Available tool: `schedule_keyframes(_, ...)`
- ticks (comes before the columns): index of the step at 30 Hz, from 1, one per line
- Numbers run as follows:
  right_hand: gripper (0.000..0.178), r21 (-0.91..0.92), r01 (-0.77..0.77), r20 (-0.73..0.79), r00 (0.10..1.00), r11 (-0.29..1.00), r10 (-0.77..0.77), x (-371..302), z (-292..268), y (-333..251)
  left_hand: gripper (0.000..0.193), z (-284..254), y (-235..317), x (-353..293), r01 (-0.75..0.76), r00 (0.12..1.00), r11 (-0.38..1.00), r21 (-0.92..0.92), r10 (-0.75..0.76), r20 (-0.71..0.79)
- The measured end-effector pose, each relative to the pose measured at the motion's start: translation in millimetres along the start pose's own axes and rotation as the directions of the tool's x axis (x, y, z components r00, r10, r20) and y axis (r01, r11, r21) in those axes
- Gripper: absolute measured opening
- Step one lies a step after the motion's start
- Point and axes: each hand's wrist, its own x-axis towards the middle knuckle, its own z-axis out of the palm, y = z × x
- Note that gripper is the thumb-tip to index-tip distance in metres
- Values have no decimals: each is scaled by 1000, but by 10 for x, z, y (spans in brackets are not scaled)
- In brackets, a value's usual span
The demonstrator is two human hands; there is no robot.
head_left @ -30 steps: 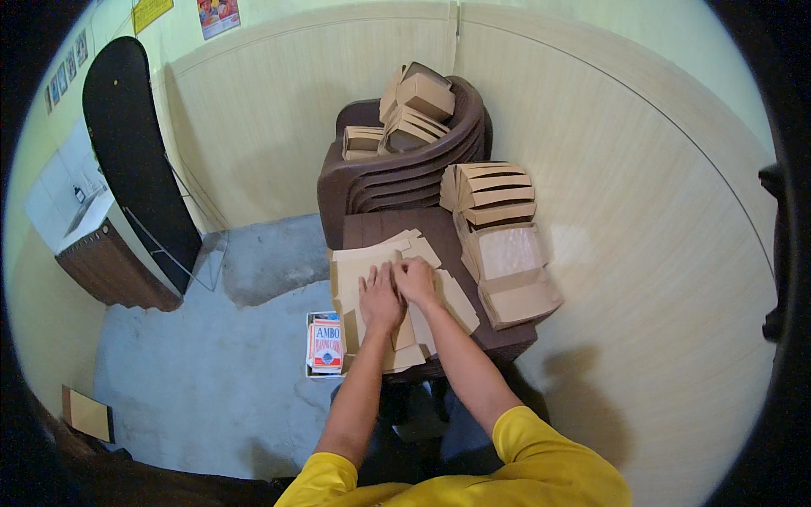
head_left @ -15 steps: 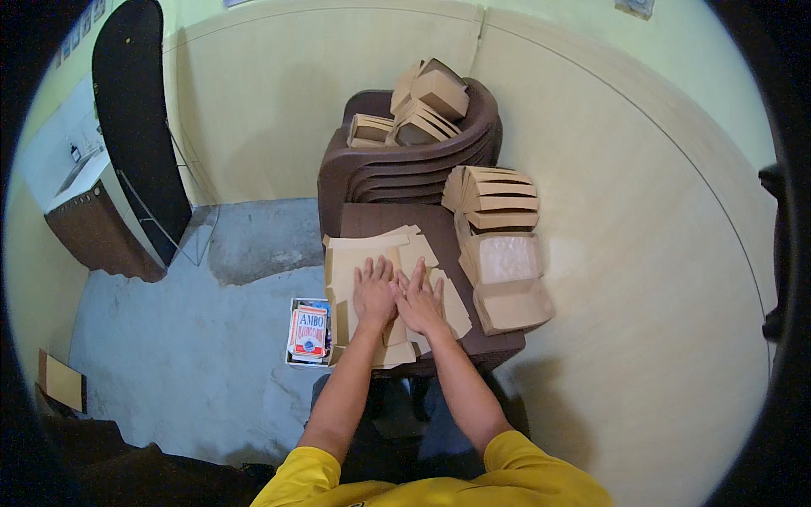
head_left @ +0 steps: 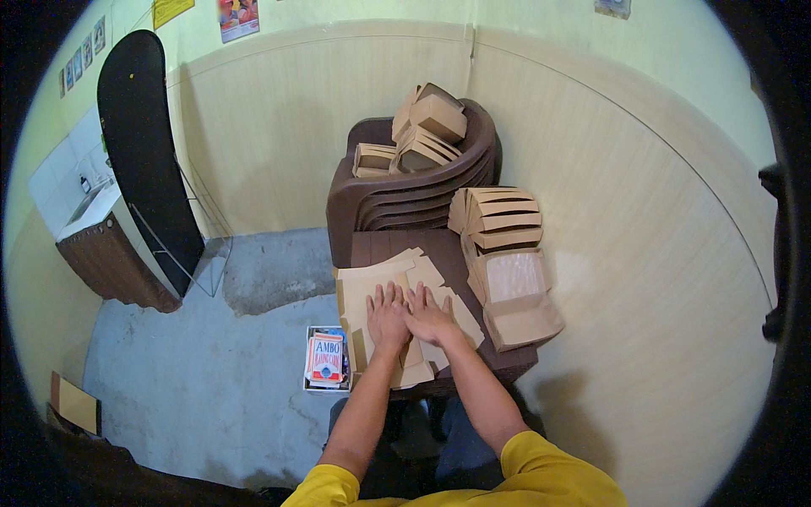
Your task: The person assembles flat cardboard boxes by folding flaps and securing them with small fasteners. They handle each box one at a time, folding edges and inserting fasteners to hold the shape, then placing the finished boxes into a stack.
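Flattened brown cardboard box blanks [head_left: 359,291] lie on the seat of a stack of brown plastic chairs [head_left: 384,247] in front of me. My left hand [head_left: 388,316] presses down flat on the cardboard with its fingers stretched out. Touching it on the right, my right hand [head_left: 429,314] also lies flat, fingers spread, its thumb side close against the left hand. Neither hand grips anything. The part of the cardboard under my palms is hidden.
Nested folded cardboard boxes [head_left: 503,221] stand on the seat's right side, with an opened box [head_left: 519,313] nearer me. More boxes [head_left: 429,127] rest at the chair's back. Left of the seat is a small container [head_left: 328,359] with a card pack. A sink cabinet [head_left: 118,262] stands far left.
The whole view has shifted, so everything sits lower and slightly right in the picture. Both hands remain flat on the cardboard, the right one turned a little more toward the left hand.
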Motion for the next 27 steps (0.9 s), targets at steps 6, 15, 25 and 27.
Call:
schedule_keyframes(6, 95, -12, -52, -33, 998, 999, 52, 208, 17, -64, 63, -27, -30, -16, -23, 999, 1000, -5, 23, 37)
schedule_keyframes(15, 64, 563, 157, -419, 901, 811, 117, 1174, -195, 288, 56, -60, 41, -11, -19, 998, 999, -32, 17, -67)
schedule_keyframes(25, 56, 594, 378, -618, 780, 710, 101, 1540, 324, 490, 46, -282, 63, 356, 54, 998, 998, -36, -56, -36)
schedule_keyframes(27, 55, 541, 377, -646, 758, 752, 84, 1467, 326, 466, 36, -250, 11, 520, 59, 990, 995, -78, -68, -124)
